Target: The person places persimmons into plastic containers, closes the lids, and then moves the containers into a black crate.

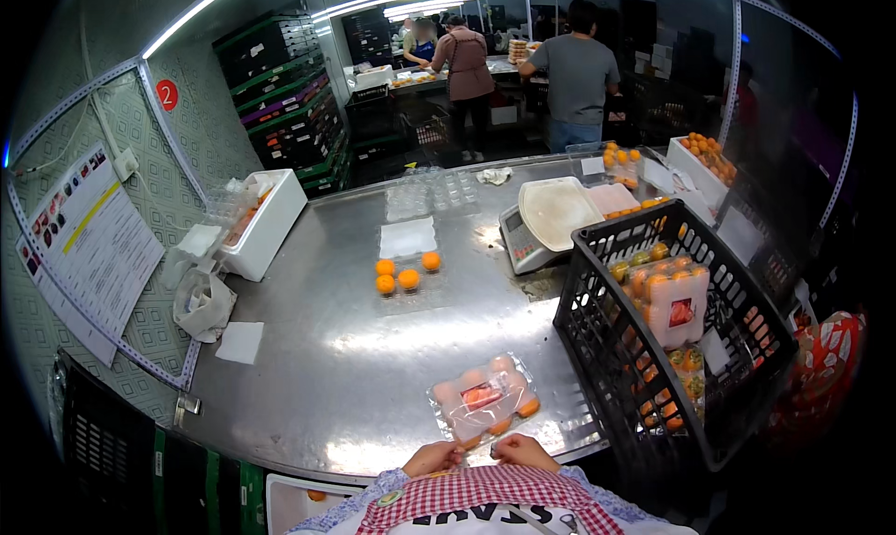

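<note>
A clear plastic clamshell pack of orange fruit (484, 395) lies on the steel table (301, 367) right before me. A pale sheet covers the fruit, and a red printed label sits in its middle. My left hand (435, 458) is at the pack's near left corner, its fingers curled. Just right of it, my right hand (525, 452) is bent inward with the fingertips drawn together. Something small and dark shows at those fingertips, too small to identify. Whether either hand grips the pack's edge is not clear.
To the right, a black plastic crate (633, 325) holds several fruit packs. Behind it stands a weighing scale (553, 220). Further off lies an open tray (409, 283) with several oranges-coloured fruits. White foam boxes (269, 220) stand at the left and far right. People (581, 73) work beyond the table.
</note>
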The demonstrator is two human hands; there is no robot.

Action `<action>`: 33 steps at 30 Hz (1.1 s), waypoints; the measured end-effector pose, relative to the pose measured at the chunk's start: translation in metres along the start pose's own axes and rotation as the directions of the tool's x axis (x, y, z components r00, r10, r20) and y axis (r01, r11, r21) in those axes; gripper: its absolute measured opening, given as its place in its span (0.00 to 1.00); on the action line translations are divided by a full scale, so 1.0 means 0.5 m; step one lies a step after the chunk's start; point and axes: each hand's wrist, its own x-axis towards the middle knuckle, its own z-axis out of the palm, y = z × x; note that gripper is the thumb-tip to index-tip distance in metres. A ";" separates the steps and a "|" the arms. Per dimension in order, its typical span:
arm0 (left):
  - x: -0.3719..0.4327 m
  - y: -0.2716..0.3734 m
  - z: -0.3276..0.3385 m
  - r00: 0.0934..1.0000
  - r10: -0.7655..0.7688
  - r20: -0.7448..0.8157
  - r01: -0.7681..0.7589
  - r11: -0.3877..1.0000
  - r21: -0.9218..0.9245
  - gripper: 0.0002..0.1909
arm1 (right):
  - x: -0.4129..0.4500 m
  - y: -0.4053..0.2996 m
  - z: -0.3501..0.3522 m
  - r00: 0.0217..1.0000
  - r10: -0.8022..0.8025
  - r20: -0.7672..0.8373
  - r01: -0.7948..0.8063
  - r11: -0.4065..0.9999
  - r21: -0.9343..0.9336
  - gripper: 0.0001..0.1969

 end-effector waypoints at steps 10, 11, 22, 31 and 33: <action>0.013 0.018 0.062 0.995 0.069 0.078 -0.061 0.992 -0.110 0.13 | 0.084 0.028 0.047 0.936 -0.009 0.351 -0.171 0.861 0.478 0.17; 0.012 0.018 0.065 0.993 0.068 0.093 -0.058 0.993 -0.104 0.13 | 0.084 0.036 0.045 0.944 0.005 0.331 -0.167 0.870 0.464 0.16; -0.012 0.019 0.085 0.964 0.233 0.128 -0.217 0.968 -0.128 0.13 | 0.053 -0.001 0.064 0.955 0.135 0.265 -0.236 0.886 0.398 0.14; -0.057 0.178 0.079 0.916 0.356 0.186 -0.298 0.913 -0.281 0.11 | 0.072 -0.008 0.058 0.973 0.201 0.114 -0.225 0.933 0.280 0.16; -0.081 0.217 0.071 0.943 0.304 0.137 -0.238 0.902 -0.361 0.11 | 0.053 -0.041 0.070 0.965 0.239 0.109 -0.261 0.915 0.307 0.17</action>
